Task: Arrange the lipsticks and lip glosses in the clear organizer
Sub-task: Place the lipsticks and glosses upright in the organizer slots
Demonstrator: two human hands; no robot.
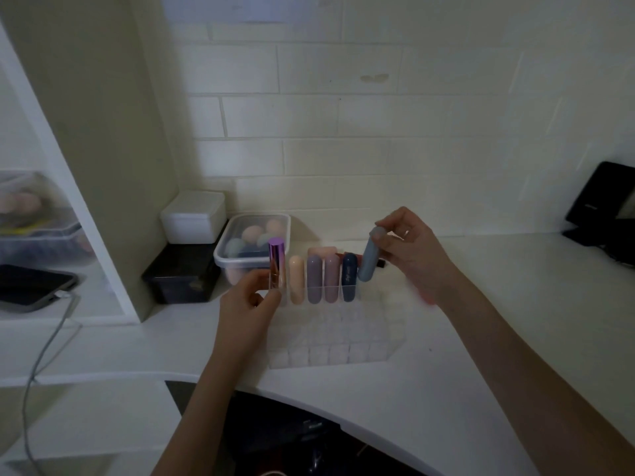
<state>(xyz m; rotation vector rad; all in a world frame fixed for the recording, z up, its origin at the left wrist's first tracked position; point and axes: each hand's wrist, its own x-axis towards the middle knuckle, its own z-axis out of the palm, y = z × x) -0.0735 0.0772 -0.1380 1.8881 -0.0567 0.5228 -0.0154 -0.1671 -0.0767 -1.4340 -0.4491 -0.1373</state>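
On a white counter against a tiled wall, a clear organizer (pixel 330 334) of small square cells is set. Its back row is filled with a peach tube (pixel 296 284), two mauve tubes (pixel 313 283) and a navy tube (pixel 349 282), all upright. A metallic purple lipstick (pixel 276 266) is pinched upright by the left hand (pixel 248 304) at the row's left end. A grey-blue tube (pixel 369 257), tilted, is pinched at its top by the right hand (pixel 412 249) beside the navy one. A lidded tub of makeup sponges (pixel 252 243) is seen behind.
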